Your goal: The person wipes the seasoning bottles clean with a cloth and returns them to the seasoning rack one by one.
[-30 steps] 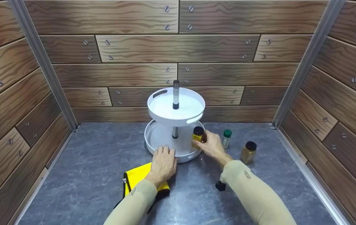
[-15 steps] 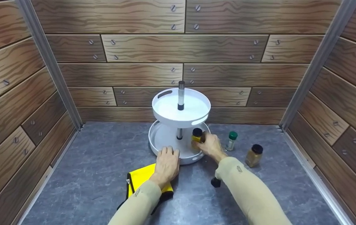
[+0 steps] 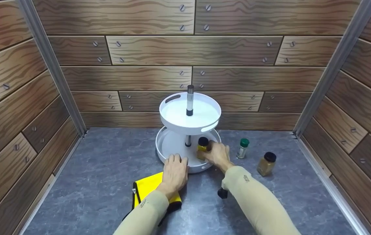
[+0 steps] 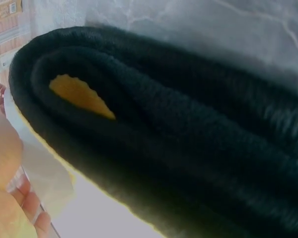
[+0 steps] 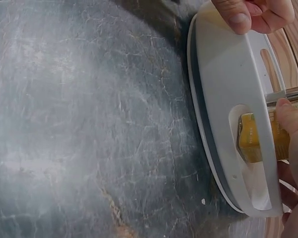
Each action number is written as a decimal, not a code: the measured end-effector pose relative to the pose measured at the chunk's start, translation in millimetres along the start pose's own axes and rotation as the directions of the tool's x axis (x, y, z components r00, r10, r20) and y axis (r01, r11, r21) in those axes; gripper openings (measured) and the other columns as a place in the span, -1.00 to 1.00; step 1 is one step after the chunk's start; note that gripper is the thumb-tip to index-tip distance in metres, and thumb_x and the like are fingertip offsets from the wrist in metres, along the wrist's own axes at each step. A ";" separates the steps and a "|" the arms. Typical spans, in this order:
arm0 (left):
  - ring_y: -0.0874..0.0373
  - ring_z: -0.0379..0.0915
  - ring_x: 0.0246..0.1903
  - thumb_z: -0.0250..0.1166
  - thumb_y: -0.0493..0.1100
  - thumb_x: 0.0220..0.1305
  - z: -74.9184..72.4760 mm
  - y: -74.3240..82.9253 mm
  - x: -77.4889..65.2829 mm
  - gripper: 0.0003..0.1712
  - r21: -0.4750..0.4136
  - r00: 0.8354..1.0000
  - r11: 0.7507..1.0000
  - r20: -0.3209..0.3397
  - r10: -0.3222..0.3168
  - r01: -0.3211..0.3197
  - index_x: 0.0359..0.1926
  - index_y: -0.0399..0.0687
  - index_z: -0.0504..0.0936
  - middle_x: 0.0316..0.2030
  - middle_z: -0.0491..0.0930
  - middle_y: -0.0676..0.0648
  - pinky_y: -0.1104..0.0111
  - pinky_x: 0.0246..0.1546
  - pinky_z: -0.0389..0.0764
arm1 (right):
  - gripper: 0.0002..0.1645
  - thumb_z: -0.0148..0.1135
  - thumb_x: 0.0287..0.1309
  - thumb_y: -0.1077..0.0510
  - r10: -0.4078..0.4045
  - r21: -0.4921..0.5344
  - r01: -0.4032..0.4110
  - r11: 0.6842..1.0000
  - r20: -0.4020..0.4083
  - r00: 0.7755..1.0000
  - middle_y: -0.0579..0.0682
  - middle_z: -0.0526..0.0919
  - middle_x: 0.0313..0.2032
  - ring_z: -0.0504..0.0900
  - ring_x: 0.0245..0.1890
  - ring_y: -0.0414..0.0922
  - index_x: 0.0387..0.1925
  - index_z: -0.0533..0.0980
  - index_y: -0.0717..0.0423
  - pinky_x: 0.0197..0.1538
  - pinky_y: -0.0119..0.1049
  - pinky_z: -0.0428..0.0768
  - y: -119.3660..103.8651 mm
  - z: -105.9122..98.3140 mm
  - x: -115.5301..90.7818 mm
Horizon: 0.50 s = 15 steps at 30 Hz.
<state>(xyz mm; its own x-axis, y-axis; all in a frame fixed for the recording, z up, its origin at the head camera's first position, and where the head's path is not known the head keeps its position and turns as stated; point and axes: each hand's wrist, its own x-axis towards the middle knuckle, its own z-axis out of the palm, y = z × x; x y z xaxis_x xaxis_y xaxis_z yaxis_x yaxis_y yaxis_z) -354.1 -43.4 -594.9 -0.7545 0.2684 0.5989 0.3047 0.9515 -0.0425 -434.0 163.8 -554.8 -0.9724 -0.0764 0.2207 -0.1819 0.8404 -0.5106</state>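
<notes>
A white two-tier round tray (image 3: 190, 123) with a central post stands mid-table. My right hand (image 3: 218, 154) grips a spice jar (image 3: 201, 148) with a black lid and yellow label, upright over the right part of the lower tier. Through the lower tier's handle slot, the right wrist view shows the jar's yellow label (image 5: 256, 139). Something dark brown shows beside the jar at my fingers, mostly hidden. My left hand (image 3: 174, 171) holds the front rim of the lower tier; its thumb (image 5: 238, 21) lies on the rim's outside in the right wrist view.
A folded yellow cloth (image 3: 148, 186) with black edging lies under my left wrist. Right of the tray stand a green-capped jar (image 3: 242, 149) and a black-lidded jar of tan powder (image 3: 266, 164). A small black object (image 3: 222, 193) is partly behind my right sleeve. Wood-patterned walls enclose the table.
My right hand has moved the jar left and slightly down, further in over the lower tier. My left hand stays on the rim. The head view has shifted slightly.
</notes>
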 end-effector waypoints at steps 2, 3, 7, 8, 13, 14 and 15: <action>-0.12 0.51 -0.14 0.49 0.00 0.38 -0.6 0.8 0.0 -0.75 -0.006 1.000 1.000 0.001 -0.002 0.002 -0.13 -0.03 0.66 -0.19 0.62 -0.15 0.09 -0.14 0.58 | -0.44 0.66 0.13 -0.23 -0.003 -0.001 0.003 1.000 -0.008 1.000 0.12 0.92 -0.08 0.82 0.00 0.22 -0.07 0.76 0.11 0.30 0.23 0.48 0.6 -0.8 -2.2; -0.12 0.51 -0.14 0.49 -0.01 0.38 -1.0 1.2 -0.2 -0.75 -0.009 1.000 1.000 0.003 -0.003 0.003 -0.12 -0.03 0.66 -0.19 0.62 -0.15 0.09 -0.14 0.58 | -0.44 0.66 0.12 -0.24 -0.004 -0.003 0.004 1.000 -0.011 1.000 0.11 0.92 -0.09 0.83 -0.01 0.21 -0.08 0.76 0.10 0.29 0.23 0.51 1.0 -1.2 -3.1; -0.14 0.52 -0.13 0.49 -0.01 0.40 -1.7 1.4 -0.1 -0.74 -0.026 1.000 1.000 0.017 -0.003 0.003 -0.10 -0.04 0.67 -0.17 0.63 -0.16 0.07 -0.13 0.60 | -0.45 0.68 0.12 -0.25 0.020 0.004 -0.020 1.000 -0.008 1.000 0.09 0.92 -0.10 0.85 -0.04 0.18 -0.08 0.75 0.06 0.19 0.18 0.69 1.8 -4.5 -6.9; -0.14 0.52 -0.12 0.49 -0.01 0.40 -2.3 1.1 0.1 -0.74 -0.030 1.000 1.000 0.023 -0.001 0.001 -0.10 -0.04 0.67 -0.17 0.63 -0.16 0.07 -0.12 0.61 | -0.44 0.69 0.11 -0.25 0.031 0.012 -0.031 0.999 -0.002 1.000 0.09 0.91 -0.10 0.85 -0.04 0.17 -0.08 0.75 0.05 0.16 0.16 0.72 2.2 -5.6 -7.7; -0.14 0.53 -0.12 0.45 0.01 0.45 -7.7 -4.1 2.5 -0.74 -0.050 0.998 0.998 0.059 0.026 -0.023 -0.10 -0.06 0.67 -0.17 0.64 -0.16 0.06 -0.10 0.61 | -0.40 0.70 0.15 -0.22 0.054 0.048 -0.055 0.997 0.022 0.998 0.11 0.90 -0.04 0.85 0.02 0.13 0.02 0.73 0.08 0.17 0.10 0.77 3.9 -12.9 -10.5; -0.14 0.53 -0.12 0.45 0.01 0.45 -8.9 -5.8 2.5 -0.74 -0.056 0.997 0.998 0.066 0.030 -0.027 -0.10 -0.07 0.67 -0.17 0.64 -0.16 0.05 -0.10 0.62 | -0.40 0.68 0.17 -0.20 0.049 0.049 -0.050 0.998 0.026 0.998 0.12 0.90 -0.01 0.85 0.04 0.13 0.06 0.73 0.09 0.19 0.09 0.77 4.1 -14.7 -10.9; -0.14 0.54 -0.13 0.44 0.01 0.45 -10.1 -7.5 2.5 -0.74 -0.062 0.997 0.998 0.072 0.033 -0.029 -0.10 -0.08 0.67 -0.18 0.64 -0.16 0.05 -0.10 0.62 | -0.40 0.66 0.19 -0.18 0.039 0.048 -0.041 0.998 0.030 0.999 0.12 0.90 0.00 0.85 0.06 0.14 0.09 0.72 0.11 0.20 0.09 0.77 4.2 -16.5 -11.0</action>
<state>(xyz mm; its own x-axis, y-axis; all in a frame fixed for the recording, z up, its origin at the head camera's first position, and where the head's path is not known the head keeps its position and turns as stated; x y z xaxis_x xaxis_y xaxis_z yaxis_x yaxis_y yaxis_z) -352.4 -51.4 -585.0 -0.7836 0.3099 0.5384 0.3615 0.9323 -0.0104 -421.7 177.0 -545.6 -0.9827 -0.0593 0.1757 -0.1491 0.8159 -0.5587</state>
